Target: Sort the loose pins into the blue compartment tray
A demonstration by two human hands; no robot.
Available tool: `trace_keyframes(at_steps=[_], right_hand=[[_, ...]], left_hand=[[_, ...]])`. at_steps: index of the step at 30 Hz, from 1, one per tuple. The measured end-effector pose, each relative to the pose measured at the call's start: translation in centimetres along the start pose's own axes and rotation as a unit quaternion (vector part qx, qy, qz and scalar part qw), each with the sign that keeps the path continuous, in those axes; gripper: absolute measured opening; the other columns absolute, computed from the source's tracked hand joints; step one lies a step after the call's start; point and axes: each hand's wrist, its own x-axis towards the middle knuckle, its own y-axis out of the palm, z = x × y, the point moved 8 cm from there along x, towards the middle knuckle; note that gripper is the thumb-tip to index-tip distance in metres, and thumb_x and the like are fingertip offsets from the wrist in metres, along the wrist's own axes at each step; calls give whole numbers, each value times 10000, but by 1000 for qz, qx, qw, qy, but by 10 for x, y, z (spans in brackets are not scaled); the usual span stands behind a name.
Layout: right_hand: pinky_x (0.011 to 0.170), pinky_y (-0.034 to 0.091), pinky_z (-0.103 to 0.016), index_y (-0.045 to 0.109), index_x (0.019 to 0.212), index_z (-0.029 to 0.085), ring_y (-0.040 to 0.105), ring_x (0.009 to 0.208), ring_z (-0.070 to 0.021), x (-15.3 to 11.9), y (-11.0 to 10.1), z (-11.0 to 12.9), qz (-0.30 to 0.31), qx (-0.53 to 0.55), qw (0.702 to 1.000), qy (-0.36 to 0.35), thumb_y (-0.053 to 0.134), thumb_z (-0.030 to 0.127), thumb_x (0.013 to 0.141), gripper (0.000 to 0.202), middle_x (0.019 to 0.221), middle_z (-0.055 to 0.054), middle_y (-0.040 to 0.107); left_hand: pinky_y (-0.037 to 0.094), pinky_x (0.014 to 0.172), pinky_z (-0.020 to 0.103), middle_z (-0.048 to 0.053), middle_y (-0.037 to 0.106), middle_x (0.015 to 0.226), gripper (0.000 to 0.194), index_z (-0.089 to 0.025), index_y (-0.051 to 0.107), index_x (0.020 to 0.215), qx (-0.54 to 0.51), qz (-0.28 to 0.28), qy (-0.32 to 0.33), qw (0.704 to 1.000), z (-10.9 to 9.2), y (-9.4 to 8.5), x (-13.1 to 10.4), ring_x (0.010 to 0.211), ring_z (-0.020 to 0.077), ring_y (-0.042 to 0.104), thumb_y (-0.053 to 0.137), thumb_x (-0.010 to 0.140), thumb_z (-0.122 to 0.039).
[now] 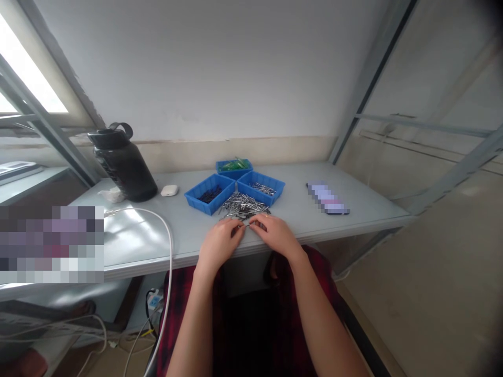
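Note:
My left hand (220,240) and my right hand (278,234) meet near the table's front edge, fingers bent in a pinch. Between their fingertips spans a thin dark rod (247,225), its ends hidden in the fingers; what exactly it is I cannot make out. Just beyond them lies a loose pile of thin metal rods (244,203), with dark pieces at its near side. Behind the pile, the left blue bin (196,201) holds dark slim pieces, the right blue bin (278,187) silvery rods, and the back blue bin (223,172) green translucent pieces.
A large black bottle (128,170) and a white earphone case (170,190) stand at the left. A white cable (171,251) loops over the front edge. To the right lies a phone (328,199). Metal frame posts (346,133) flank the table (291,173).

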Motion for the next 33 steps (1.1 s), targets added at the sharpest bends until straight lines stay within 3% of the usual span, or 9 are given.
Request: trace_keyframes(at_steps=[4,14,23,33], right_hand=[[778,429,-292,633,1080,251,608,862,-171,0,-1,2,0,3,1000,-9,475,308,928,226,1005,-29,675],[764,424,-284,629,1027,256,601,869,-172,1,1,-1,4,7,1000,-2,477,276,924,185,981,-18,670],[721,410,-266,626,1003,254,585,822,-166,0,1,3,11,-4,999,-30,507,278,910,152,846,-5,641],[802,414,-282,620,1013,242,601,920,-170,2,0,4,1,7,999,-39,428,297,958,207,997,-15,676]], left_hand=[[424,713,285,29,669,914,217,-231,611,910,-5,-5,-2,1000,0,-1,0,866,205,614,411,914,-315],[418,691,282,26,676,883,231,-235,630,967,-10,2,-18,1000,3,1,1,829,202,613,439,897,-343],[436,737,289,42,673,937,223,-224,628,904,-2,4,-5,1000,4,2,2,884,207,614,422,910,-310],[419,677,272,36,658,869,223,-214,623,840,5,6,12,1000,1,2,2,804,189,599,436,902,-319]])
